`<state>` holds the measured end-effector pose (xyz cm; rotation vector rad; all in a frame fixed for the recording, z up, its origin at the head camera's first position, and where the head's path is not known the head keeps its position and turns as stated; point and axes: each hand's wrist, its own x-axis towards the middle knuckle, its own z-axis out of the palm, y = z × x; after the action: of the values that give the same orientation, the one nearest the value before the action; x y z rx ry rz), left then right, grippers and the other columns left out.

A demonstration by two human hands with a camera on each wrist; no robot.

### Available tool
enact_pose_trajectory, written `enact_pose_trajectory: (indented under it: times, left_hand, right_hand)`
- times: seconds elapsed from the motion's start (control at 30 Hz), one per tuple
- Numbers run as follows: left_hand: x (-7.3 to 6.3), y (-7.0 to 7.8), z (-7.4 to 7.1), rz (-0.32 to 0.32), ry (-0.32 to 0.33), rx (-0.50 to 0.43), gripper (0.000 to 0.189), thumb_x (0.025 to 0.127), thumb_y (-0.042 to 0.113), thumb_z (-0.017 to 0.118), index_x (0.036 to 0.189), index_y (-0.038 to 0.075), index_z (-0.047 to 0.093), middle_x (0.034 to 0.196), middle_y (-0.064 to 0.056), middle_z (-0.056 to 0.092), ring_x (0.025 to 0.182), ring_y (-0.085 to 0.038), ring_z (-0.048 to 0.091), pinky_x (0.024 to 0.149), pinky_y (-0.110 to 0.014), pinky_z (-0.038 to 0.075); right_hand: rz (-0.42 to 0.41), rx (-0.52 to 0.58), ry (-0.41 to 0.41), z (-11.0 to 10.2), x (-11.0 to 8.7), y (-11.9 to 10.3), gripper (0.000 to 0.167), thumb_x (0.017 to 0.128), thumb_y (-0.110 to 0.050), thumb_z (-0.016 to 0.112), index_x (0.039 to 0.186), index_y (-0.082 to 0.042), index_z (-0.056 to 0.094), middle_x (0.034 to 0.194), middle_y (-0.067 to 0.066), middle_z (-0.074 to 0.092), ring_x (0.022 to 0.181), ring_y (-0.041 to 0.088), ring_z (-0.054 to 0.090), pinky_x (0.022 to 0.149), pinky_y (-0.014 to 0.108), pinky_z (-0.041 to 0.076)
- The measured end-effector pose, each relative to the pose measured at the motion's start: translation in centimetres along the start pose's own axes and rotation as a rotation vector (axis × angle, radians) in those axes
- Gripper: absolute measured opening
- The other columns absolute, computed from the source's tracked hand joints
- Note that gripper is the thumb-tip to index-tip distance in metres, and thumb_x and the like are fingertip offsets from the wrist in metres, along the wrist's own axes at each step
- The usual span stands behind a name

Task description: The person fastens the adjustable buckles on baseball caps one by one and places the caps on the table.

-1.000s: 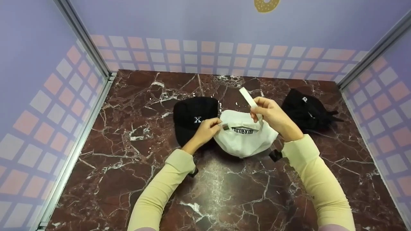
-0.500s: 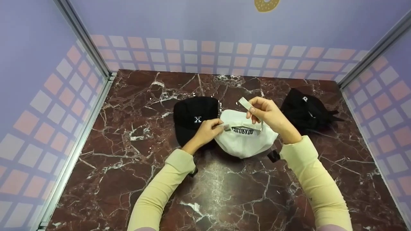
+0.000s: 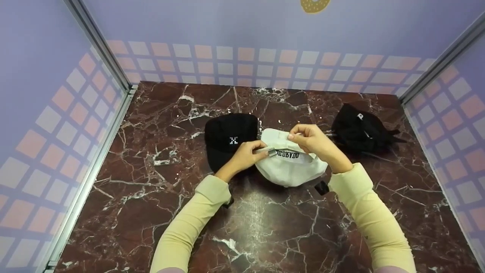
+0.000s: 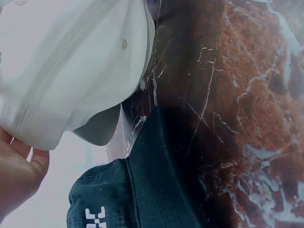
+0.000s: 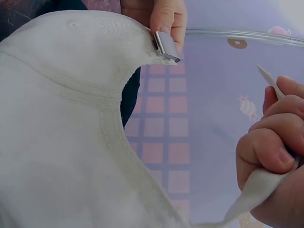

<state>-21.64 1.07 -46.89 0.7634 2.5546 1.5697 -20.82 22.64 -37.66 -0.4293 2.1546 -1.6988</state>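
A white cap [image 3: 290, 174] sits between both hands, its dark "COLORADO" lettering upside down in the head view. At the left edge of its back opening, my left hand [image 3: 243, 157] pinches the cloth beside a metal buckle [image 5: 166, 46]. My right hand [image 3: 312, 142] is above the cap's right side and grips the loose strap [image 5: 259, 187], whose tip pokes out past the fingers in the right wrist view. Strap and buckle are apart there. Touching or close behind the left hand is a black cap [image 3: 230, 129] with a small white emblem.
Another black cap [image 3: 358, 129], with a white letter and loose strap ends, lies at the right rear. All three caps are on a dark red marbled table [image 3: 151, 212]. Purple panels with pink and white squares [image 3: 246, 68] enclose its back and sides.
My right hand has come down and a little left with the strap, whose tip has swung lower toward the cap. The left hand has shifted slightly right at the buckle.
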Motion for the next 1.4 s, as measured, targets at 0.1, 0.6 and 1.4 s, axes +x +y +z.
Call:
enact_pose_trajectory:
  times: [0.1, 0.6, 1.4]
  left_hand:
    - [0.1, 0.0, 0.0, -0.002, -0.012, -0.007, 0.014, 0.077, 0.01, 0.063, 0.087, 0.001, 0.064, 0.08, -0.007, 0.064, 0.067, -0.009, 0.049, 0.063, -0.017, 0.039]
    - [0.1, -0.1, 0.1, 0.016, -0.044, 0.0, 0.014, 0.08, 0.012, 0.06, 0.09, 0.002, 0.063, 0.08, -0.007, 0.062, 0.069, -0.009, 0.047, 0.064, -0.017, 0.037]
    - [-0.2, 0.2, 0.2, 0.009, -0.048, 0.021, 0.013, 0.08, 0.011, 0.059, 0.089, 0.004, 0.063, 0.078, -0.005, 0.061, 0.068, -0.009, 0.045, 0.064, -0.018, 0.036]
  right_hand:
    - [0.077, -0.019, -0.047, -0.1, 0.2, 0.3, 0.009, 0.086, -0.012, 0.054, 0.08, -0.005, 0.055, 0.042, -0.009, 0.032, 0.033, 0.002, 0.024, 0.035, 0.018, 0.019]
    - [0.187, -0.139, -0.123, 0.2, 1.1, 2.7, 0.024, 0.086, -0.013, 0.055, 0.096, 0.009, 0.057, 0.041, -0.011, 0.028, 0.031, 0.001, 0.019, 0.033, 0.017, 0.017]
    - [0.162, -0.203, -0.213, 1.1, 1.3, 3.1, 0.02, 0.085, -0.007, 0.05, 0.089, 0.012, 0.053, 0.044, -0.008, 0.034, 0.036, 0.001, 0.027, 0.036, 0.017, 0.02]
